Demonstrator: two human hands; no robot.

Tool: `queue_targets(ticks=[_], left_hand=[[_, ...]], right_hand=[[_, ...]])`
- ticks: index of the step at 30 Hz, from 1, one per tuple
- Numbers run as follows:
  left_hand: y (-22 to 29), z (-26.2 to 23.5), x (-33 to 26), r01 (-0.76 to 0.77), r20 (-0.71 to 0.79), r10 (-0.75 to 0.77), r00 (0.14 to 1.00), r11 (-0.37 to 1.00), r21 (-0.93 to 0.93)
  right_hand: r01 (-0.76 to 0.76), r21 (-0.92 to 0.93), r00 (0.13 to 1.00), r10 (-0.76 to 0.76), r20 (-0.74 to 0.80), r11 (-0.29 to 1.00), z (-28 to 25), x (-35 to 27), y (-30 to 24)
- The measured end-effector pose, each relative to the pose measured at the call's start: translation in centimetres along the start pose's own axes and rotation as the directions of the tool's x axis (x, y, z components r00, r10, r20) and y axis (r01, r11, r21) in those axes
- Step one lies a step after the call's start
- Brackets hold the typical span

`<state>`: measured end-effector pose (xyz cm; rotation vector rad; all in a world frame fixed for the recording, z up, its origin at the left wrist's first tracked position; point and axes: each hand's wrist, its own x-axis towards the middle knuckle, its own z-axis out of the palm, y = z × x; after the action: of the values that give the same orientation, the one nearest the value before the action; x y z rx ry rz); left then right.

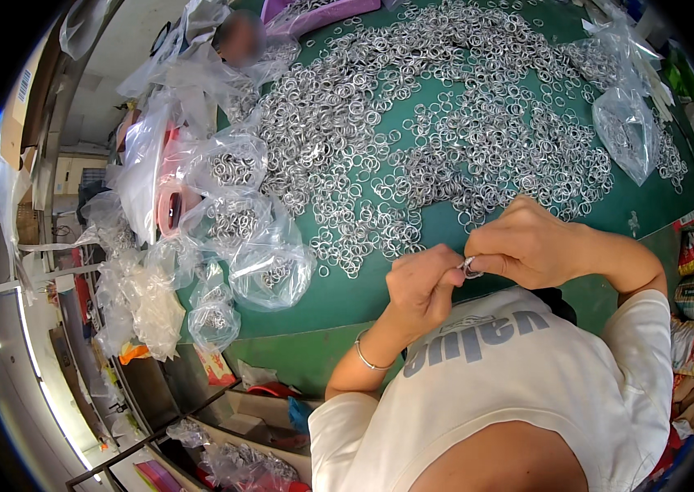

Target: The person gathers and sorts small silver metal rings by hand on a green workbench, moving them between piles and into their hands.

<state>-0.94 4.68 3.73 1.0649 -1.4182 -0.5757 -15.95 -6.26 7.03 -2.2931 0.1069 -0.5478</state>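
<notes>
Two bare hands working a small metal ring piece above the near edge of a green tabletop [347, 305]. The left hand [422, 283], wearing a slim bangle [370, 361] at the wrist, is bringing thumb and forefinger together on one side of the silvery ring piece [468, 264]; the right hand [525, 244] is pinching it from the other, its remaining fingers curling inward. Both sets of fingertips are clamping on the piece, which is hanging between them, clear of the surface; whether it is comprising one ring or several, one cannot tell. Beyond the hands, loose metal rings [478, 168] are spreading in a thick bank toward the far edge, where a purple tray [322, 16] is standing. Toward the left edge, clear plastic bags [271, 261] are holding more rings; by the right edge, a further clear bag [626, 135] is lying against the scatter. The step in hand is seemingly being a fine two-handed manipulation of the ring piece; the next move is probably calling for a steady left pinch and a small, controlled turn or push from the right fingertips
</notes>
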Motion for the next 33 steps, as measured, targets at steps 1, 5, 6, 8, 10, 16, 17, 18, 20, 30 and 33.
queue_targets(ticks=[1,5,6,8,10,16,17,18,20,30,33], left_hand=[[-0.1,0.1,-0.1,-0.047,0.000,0.047,0.999,0.999,-0.001],[0.7,0.1,0.0,0.080,0.029,-0.079,0.996,0.996,-0.050],[0.8,0.0,-0.1,0.123,0.030,-0.121,0.992,0.990,-0.070],[1.0,0.1,-0.2,0.188,0.021,-0.187,0.982,0.974,-0.124],[1.0,0.4,-0.3,0.230,0.003,-0.233,0.972,0.955,-0.190],[1.3,1.0,0.3,0.249,-0.085,-0.277,0.957,0.936,-0.250],[1.2,1.0,0.4,0.250,-0.071,-0.275,0.959,0.935,-0.250],[1.3,0.8,0.3,0.248,-0.061,-0.270,0.961,0.937,-0.247],[1.4,0.6,0.5,0.255,-0.047,-0.274,0.961,0.935,-0.247],[0.6,0.7,1.2,0.075,-0.261,-0.060,0.963,0.996,0.050],[0.2,0.5,1.4,0.000,-0.263,0.058,0.963,0.976,0.219]], right_hand=[[0.023,0.003,1.000,-0.023,-0.006,1.000,0.2,0.0,0.1],[0.102,0.012,0.993,-0.101,-0.063,0.995,0.5,-0.1,0.1],[0.102,0.021,0.991,-0.100,-0.085,0.995,0.7,-0.1,0.1],[0.102,0.039,0.987,-0.097,-0.127,0.994,1.0,0.0,0.2],[0.117,0.042,0.982,-0.110,-0.152,0.992,1.0,0.1,0.0],[0.108,0.032,0.974,-0.099,-0.204,0.994,1.1,0.3,0.1],[0.111,0.016,0.973,-0.106,-0.207,0.994,1.0,0.4,0.2],[0.130,0.001,0.973,-0.128,-0.192,0.991,0.9,0.5,0.1],[0.167,-0.030,0.972,-0.170,-0.162,0.985,0.6,0.7,0.0],[-0.116,0.194,0.984,0.139,-0.109,0.974,1.0,1.6,0.2],[-0.227,0.208,0.968,0.245,-0.064,0.951,1.3,1.6,-0.5]])
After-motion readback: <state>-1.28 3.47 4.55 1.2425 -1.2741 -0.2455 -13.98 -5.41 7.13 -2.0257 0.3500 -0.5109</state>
